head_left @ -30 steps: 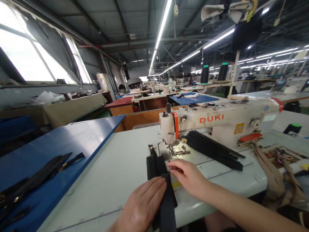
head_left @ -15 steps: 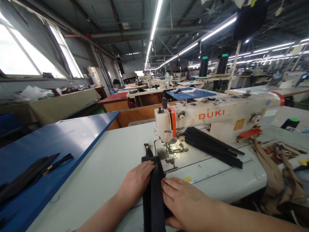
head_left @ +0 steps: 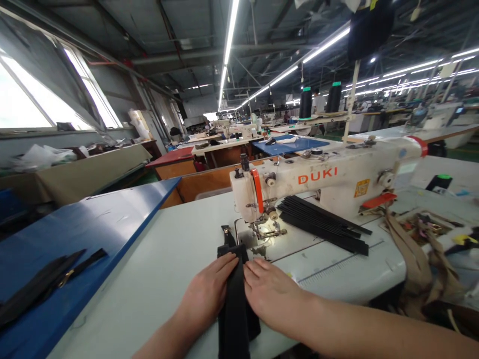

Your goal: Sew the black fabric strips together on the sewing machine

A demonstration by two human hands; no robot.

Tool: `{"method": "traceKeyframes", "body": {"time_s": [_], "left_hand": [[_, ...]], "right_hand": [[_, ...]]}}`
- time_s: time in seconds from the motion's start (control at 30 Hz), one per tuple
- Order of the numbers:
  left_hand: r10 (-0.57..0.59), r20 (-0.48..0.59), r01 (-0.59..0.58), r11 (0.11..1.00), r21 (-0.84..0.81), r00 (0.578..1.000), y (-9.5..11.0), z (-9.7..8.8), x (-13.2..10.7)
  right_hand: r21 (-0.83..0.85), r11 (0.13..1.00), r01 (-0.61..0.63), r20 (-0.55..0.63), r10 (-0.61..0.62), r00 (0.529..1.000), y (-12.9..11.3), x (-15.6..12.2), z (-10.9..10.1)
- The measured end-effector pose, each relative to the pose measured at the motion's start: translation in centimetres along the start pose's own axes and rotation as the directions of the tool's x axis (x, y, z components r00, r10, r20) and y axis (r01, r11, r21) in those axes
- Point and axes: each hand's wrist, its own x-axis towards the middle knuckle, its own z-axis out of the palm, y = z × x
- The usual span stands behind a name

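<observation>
L hand (head_left: 205,286): staying near strip's top end, approx. as 0.5 s ago; fingers lying along L edge.
R hand (head_left: 272,289): now resting higher, opp. L hand; 0.5 s ago, lower down R edge.
Grip, both: fingers lying close tog. on cloth; thumbs not showing, so can't tell if pinching.
Blk fabric strip (head_left: 235,319): lying lengthwise betw. hands on pale-green surface (head_left: 160,269), running out of view at bottom; matte, layered, straight-edged.
Zip end (head_left: 226,234): poking out past strip's top; blk tape, small metal pull shining.
Sewing m/c (head_left: 277,174): standing just beyond, to R; cream casing, scuffed, orange "DUKI" lettering; lamp lighting steel plate.
Blk strip bundle (head_left: 322,224): fanning out under m/c arm; flat, narrow pcs.
Blue surface (head_left: 123,214): adjoining at L, glossy, reflecting light; carrying blk zip pcs (head_left: 41,281), soft, w/ brassy pull.
Thread cones, 2 (head_left: 334,98): standing behind m/c; blk, green-topped.
Tan straps (head_left: 411,259): hanging at R, limp, ribbon-like.
</observation>
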Motion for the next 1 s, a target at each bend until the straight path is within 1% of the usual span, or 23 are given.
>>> {"method": "traceKeyframes", "body": {"time_s": [0.13, 0.2, 0.33, 0.5, 0.57, 0.67, 0.73, 0.87, 1.0], "left_hand": [[0.067, -0.032, -0.067, 0.998, -0.013, 0.997, 1.3, 0.0, 0.3], [0.096, -0.025, -0.096, 0.995, 0.002, 0.995, 2.0, 0.1, 0.6], [0.107, 0.065, -0.11, 0.993, 0.036, 0.992, 2.8, 0.1, 1.3], [0.029, 0.22, -0.051, 0.994, 0.097, 0.975, 3.6, -0.5, 2.3], [0.013, 0.256, -0.049, 0.99, 0.133, 0.967, 3.9, -0.5, 2.8], [0.023, 0.289, -0.09, 0.972, 0.219, 0.957, 4.1, -0.3, 3.1], [0.04, 0.286, -0.117, 0.959, 0.257, 0.957, 3.9, 0.1, 3.2], [0.074, 0.216, -0.128, 0.96, 0.249, 0.974, 3.4, 1.0, 2.7], [0.084, 0.175, -0.124, 0.966, 0.227, 0.981, 3.0, 1.6, 2.1]], "right_hand": [[-0.055, 0.998, -0.019, -0.068, 0.015, 0.998, -0.5, -2.1, -0.4], [-0.04, 0.999, -0.02, -0.067, 0.018, 0.998, -0.6, -3.2, -0.5], [0.043, 0.999, -0.032, -0.027, 0.034, 0.999, -0.5, -4.5, -0.7], [0.127, 0.991, -0.035, -0.006, 0.036, 0.999, -0.3, -4.7, -1.0], [0.151, 0.988, -0.044, -0.014, 0.046, 0.999, -0.2, -4.7, -0.8], [0.157, 0.985, -0.065, -0.063, 0.075, 0.995, -0.2, -4.8, -0.2], [0.151, 0.987, -0.064, -0.11, 0.081, 0.991, -0.2, -4.8, 0.4], [0.126, 0.991, -0.034, -0.205, 0.06, 0.977, -0.3, -5.0, 1.6], [0.141, 0.989, -0.042, -0.199, 0.07, 0.978, -0.5, -5.2, 3.0]]}}
